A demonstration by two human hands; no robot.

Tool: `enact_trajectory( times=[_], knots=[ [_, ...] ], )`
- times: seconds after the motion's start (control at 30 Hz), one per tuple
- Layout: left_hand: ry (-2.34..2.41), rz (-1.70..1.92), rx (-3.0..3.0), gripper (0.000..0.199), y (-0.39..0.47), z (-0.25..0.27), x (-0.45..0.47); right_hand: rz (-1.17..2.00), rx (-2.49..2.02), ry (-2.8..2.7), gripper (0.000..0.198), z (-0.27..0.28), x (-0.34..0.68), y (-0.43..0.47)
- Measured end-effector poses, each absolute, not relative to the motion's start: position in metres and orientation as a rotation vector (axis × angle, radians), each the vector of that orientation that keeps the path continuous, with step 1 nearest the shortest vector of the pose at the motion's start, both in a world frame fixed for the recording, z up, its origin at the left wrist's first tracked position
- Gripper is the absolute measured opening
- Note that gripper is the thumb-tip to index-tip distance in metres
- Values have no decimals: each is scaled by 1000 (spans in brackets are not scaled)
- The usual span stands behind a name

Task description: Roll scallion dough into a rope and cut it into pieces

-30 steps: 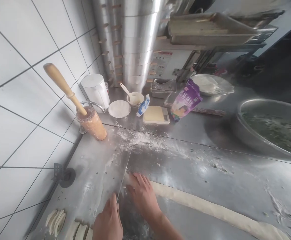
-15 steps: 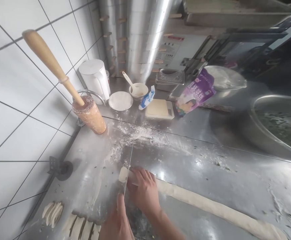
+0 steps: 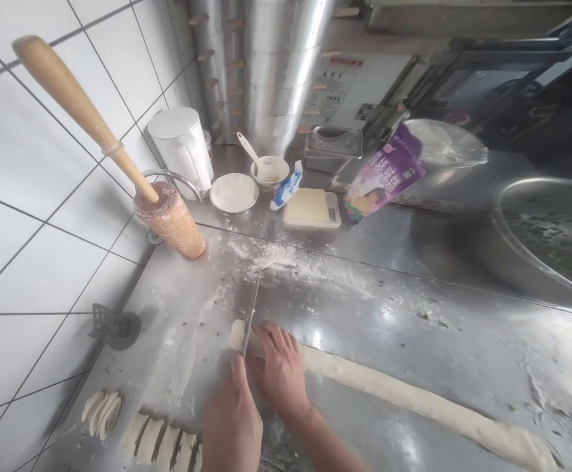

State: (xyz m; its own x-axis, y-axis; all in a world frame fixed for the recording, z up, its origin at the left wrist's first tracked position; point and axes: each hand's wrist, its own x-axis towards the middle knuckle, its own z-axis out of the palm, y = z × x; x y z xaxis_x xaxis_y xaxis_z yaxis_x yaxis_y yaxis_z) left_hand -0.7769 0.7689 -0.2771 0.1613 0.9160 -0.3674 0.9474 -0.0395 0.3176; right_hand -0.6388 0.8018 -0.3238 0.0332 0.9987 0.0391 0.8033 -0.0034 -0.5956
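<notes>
A thin steel knife blade (image 3: 251,308) is gripped by the left hand (image 3: 231,419), fingers curled tight round the handle, index finger laid along the spine; the blade is set edge-down across the near end of a long pale dough rope (image 3: 413,403). The rope is laid on the floured stainless steel desk (image 3: 413,328), running from beside the blade out to the right. The right hand (image 3: 278,370) is pressed flat on the rope just right of the blade, fingers together and touching the dough. A short cut dough end (image 3: 237,334) is seen just left of the blade. A row of sliced dough pieces (image 3: 141,432) is lined up at the near left desk edge. A wooden rolling pin (image 3: 113,154) is leaned against the white tiled wall (image 3: 30,216), well apart
</notes>
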Motion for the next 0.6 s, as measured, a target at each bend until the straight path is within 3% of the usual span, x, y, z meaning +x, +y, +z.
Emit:
enact_trajectory(
  times=[0.23, 0.6],
  knots=[
    [1830, 118, 1942, 50, 748, -248, -771, 587, -1876, -1813, 28, -313, -609, 792],
    [1836, -19, 2087, 70, 728, -276, -749, 520, -1936, -1790, 28, -321, -619, 791]
  ],
)
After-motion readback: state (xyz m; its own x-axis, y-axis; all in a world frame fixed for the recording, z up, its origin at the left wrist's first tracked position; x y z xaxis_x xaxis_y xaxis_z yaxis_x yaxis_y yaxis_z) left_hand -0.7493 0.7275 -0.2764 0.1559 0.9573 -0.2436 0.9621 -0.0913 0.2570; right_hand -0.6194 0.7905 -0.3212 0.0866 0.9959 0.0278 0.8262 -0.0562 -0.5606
